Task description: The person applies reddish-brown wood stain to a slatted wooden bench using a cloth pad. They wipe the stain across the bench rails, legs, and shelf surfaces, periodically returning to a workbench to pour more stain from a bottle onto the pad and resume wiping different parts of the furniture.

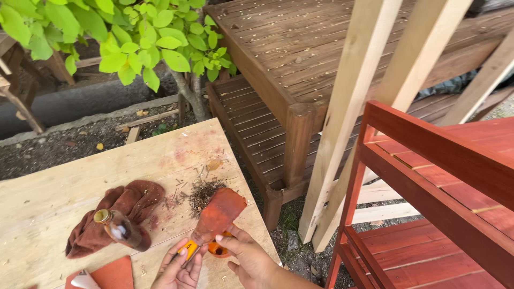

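Note:
My left hand (179, 270) grips the yellow handle of a paintbrush (215, 218) whose wide bristles are soaked reddish brown and point up and away over the plywood board (48, 198). My right hand (250, 260) sits just right of it, thumb and fingers touching the brush's ferrule, with a small orange cap or lid (217, 249) partly hidden under it. A small bottle (120, 230) with a gold screw top lies on a stained brown rag (126, 206) to the left.
A pile of loose bristles and debris (203, 190) lies above the brush. A red-stained wooden shelf frame (428, 187) stands at right, pale timber battens (348, 118) lean beside it, and a dark wooden bench and table (289, 64) stand behind. A leafy shrub (134, 37) is at upper left.

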Motion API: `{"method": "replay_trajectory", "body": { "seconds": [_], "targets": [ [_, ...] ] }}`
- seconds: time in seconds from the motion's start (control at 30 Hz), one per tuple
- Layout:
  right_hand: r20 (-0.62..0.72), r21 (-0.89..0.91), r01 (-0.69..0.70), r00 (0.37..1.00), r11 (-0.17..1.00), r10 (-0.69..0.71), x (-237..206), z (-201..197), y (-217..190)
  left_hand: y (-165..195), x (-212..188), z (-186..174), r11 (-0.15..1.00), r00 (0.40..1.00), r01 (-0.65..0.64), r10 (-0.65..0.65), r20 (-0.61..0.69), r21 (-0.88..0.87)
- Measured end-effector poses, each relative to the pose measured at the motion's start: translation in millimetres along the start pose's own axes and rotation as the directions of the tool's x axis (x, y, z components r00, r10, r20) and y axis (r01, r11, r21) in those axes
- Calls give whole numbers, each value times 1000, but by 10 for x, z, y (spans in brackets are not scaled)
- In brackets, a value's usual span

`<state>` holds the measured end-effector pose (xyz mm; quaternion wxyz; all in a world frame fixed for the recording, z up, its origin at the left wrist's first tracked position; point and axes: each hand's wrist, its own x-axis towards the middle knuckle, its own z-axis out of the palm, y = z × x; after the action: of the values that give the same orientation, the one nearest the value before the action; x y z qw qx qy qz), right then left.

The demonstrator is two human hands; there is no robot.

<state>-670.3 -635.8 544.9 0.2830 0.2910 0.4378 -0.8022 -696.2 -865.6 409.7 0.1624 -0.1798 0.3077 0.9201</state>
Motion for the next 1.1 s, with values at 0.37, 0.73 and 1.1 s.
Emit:
{"method": "replay_trajectory", "body": {
  "seconds": [0.37, 0.73, 1.1],
  "targets": [
    [-376, 99, 570, 780, 815, -500, -629, -772, -94, -744, 266, 825, 561, 856, -310, -187, 482, 768],
    [-634, 186, 559, 696, 808, -336, -1473, -1726, -365, -1726, -882, 3023, 504, 857, -425, -45, 514, 752],
    [-739, 207, 599, 614, 773, -278, -1850, -2530, -197, -2396, -1155, 3812, 451, 904, -228, -230, 359, 863]
  ]
}}
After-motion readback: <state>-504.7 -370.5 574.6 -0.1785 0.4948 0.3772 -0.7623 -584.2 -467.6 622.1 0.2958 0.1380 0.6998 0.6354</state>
